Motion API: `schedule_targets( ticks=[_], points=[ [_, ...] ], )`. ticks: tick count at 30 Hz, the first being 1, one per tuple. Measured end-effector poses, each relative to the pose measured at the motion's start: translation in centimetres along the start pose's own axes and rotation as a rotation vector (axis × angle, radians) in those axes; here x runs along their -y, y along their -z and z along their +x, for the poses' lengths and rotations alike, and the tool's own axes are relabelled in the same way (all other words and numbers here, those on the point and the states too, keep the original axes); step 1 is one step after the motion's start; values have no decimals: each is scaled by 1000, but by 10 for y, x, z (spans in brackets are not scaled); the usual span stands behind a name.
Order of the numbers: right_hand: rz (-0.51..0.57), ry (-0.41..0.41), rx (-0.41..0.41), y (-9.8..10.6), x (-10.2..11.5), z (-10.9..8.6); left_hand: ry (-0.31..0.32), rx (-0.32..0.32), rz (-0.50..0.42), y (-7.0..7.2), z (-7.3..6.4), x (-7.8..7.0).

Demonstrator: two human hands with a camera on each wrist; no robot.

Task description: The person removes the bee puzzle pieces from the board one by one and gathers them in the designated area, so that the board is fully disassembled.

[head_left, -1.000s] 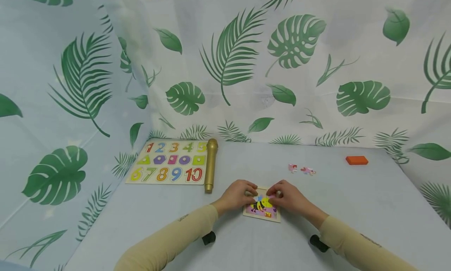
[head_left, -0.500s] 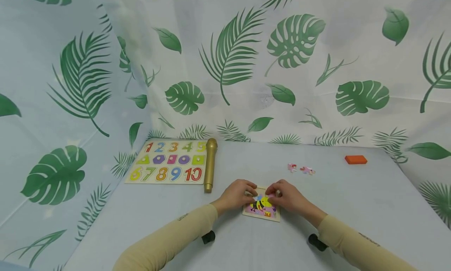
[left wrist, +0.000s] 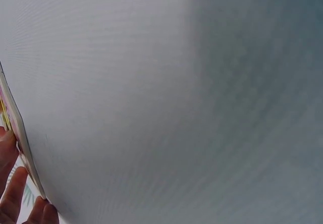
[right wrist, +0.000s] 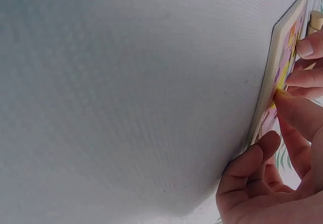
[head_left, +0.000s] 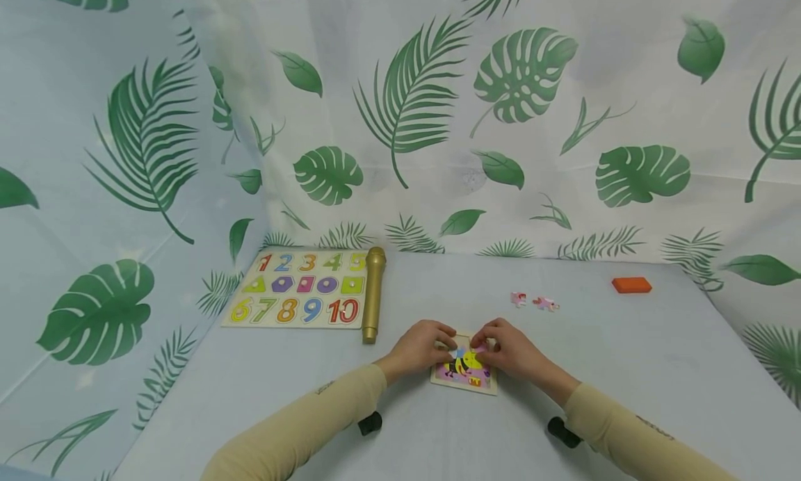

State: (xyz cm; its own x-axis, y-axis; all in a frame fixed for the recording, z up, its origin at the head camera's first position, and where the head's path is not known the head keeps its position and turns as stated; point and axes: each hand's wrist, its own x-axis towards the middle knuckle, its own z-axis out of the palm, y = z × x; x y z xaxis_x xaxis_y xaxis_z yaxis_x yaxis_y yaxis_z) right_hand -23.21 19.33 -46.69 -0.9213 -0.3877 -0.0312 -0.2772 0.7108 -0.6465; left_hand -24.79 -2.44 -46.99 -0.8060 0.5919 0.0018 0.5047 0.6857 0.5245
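A small wooden jigsaw puzzle (head_left: pixel 464 374) with a bee picture lies flat on the table between both hands. My left hand (head_left: pixel 416 347) bends over its upper left part, thumb on the picture and fingers at the frame edge. In the left wrist view the board (left wrist: pixel 19 128) shows only as a thin strip beside the fingertips. My right hand (head_left: pixel 518 350) pinches a yellow and pink puzzle piece at the upper right, thumb and index finger close together. Its other fingers (right wrist: pixel 245 161) rest by the frame's edge. The hands hide part of the picture.
Two loose pink puzzle pieces (head_left: pixel 546 304) lie beyond the right hand. An orange block (head_left: pixel 631 285) sits farther right. At the back left are a number board (head_left: pixel 294 293) and a gold microphone (head_left: pixel 373 293). A leaf-patterned cloth (head_left: pixel 438 119) hangs behind the table.
Both hands stay over the bee puzzle with barely any finger movement. The board and the loose pieces keep their places; the head view shifts very slightly.
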Motion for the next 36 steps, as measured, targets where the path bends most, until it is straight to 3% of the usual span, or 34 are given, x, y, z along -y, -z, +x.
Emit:
schedule_targets(
  ticks=[36],
  points=[
    [-41,-4,-25,2,-5,-3,-7,-5,-48,2,-1,2]
  ],
)
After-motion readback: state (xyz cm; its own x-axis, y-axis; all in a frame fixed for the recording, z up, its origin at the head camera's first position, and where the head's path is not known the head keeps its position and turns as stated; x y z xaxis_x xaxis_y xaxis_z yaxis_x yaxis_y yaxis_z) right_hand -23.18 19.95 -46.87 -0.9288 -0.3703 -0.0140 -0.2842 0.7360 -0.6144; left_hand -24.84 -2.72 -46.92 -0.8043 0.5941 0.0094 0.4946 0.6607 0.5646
